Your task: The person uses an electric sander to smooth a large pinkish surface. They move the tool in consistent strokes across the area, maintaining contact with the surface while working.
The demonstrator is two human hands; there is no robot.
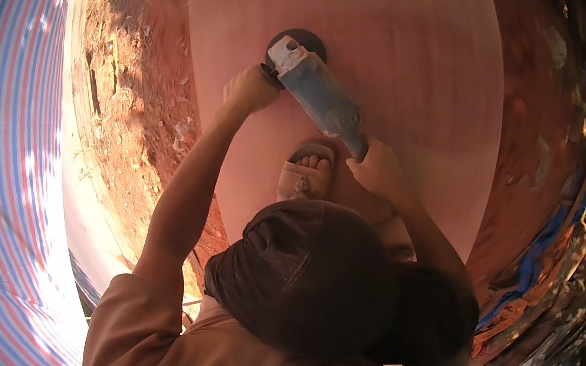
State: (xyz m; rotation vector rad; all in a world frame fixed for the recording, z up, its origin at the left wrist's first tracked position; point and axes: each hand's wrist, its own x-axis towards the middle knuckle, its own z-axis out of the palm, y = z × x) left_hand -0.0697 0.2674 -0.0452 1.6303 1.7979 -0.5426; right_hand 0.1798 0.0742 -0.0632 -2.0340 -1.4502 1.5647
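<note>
An angle grinder [323, 101] with a blue-grey body and a pale metal head slants across the middle of the view. Its dark round disc [304, 38] lies over a smooth reddish-pink slab [401, 56]; whether it touches the surface I cannot tell. My left hand [252, 90] is closed round the black side handle by the grinder's head. At the tool's rear end, my right hand [381, 171] grips the dark grip, its fingers partly hidden behind the grinder. Both forearms reach forward to the tool.
My sandalled foot [307, 170] stands on the slab just behind the grinder. Rough reddish earth [140, 72] borders the slab. A striped sheet [9, 121] hangs at the left. At the right lie a blue strip of material [532, 265] and heaped debris [574, 290].
</note>
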